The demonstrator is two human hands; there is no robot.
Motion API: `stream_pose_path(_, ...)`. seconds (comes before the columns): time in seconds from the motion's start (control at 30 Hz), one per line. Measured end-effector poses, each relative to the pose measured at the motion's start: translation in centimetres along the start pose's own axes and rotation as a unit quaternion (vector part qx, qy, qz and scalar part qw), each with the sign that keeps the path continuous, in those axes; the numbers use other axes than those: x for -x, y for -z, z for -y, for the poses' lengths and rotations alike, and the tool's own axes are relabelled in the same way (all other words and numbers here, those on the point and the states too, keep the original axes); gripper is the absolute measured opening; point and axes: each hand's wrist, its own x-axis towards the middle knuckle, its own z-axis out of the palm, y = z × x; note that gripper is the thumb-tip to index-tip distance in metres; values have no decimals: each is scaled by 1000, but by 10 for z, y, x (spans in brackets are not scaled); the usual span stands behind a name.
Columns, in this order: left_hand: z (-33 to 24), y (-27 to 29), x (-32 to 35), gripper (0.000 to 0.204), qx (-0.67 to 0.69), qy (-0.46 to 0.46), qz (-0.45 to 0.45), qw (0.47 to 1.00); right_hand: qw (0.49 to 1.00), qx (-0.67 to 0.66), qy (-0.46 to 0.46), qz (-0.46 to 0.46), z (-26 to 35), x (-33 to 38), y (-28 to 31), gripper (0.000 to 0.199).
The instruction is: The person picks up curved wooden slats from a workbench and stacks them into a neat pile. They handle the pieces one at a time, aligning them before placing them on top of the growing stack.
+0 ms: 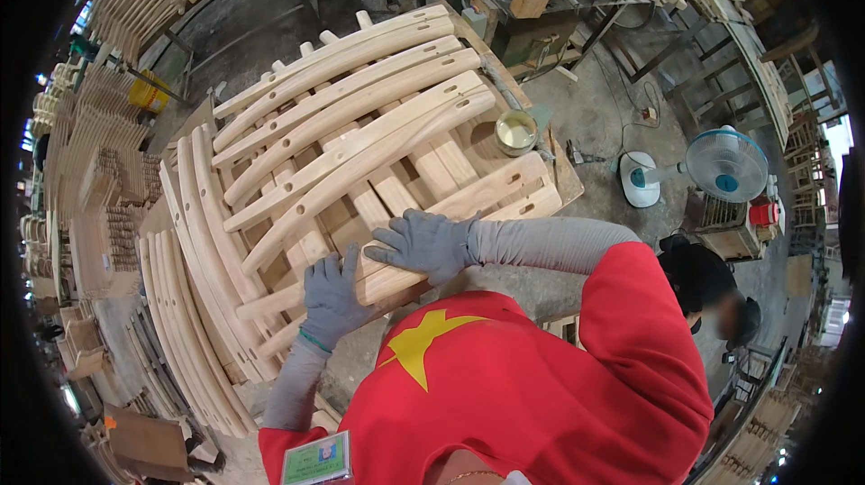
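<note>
My left hand [333, 297], in a grey glove, is closed over the nearest pale wooden rail [389, 281] at the near edge of a wooden stack. Its fingers reach across the wood, and the thumb points away from me. To its right, my right hand [427, 246], gloved alike, grips the same rail from above with its fingers toward the left hand. The undersides of both hands are hidden. Beyond them, curved rails with oval slots [387, 138] lie crosswise over straighter pieces. Two slotted ends [523, 205] stick out right of my right hand.
An open can [515, 132] of pale liquid stands at the stack's right edge. More curved rails [194, 323] lie at the left. A standing fan [726, 165] is on the floor at right, near a person in dark clothing [698, 279]. A yellow bucket [149, 91] sits far left.
</note>
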Motion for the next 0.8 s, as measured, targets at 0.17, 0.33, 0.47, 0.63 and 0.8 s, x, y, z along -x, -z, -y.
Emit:
stream_pose_path(0.17,-30,-19,-4,96,7,57,13,998,998,-34,42,-10,-21,19,-17,87)
stream_pose_path(0.33,-16,-30,19,98,15,71,4,997,993,-62,80,-58,-15,-2,-34,76)
stream_pose_path(0.47,-7,-28,23,98,-1,82,-10,997,993,-70,75,-54,-16,-16,-37,79)
stream_pose_path(0.63,1,-28,18,99,-12,84,-21,996,982,-145,-21,-119,-21,12,-12,63)
stream_pose_path(0.8,-2,-26,26,97,-21,108,-9,994,787,-180,-513,-292,-122,148,20,34)
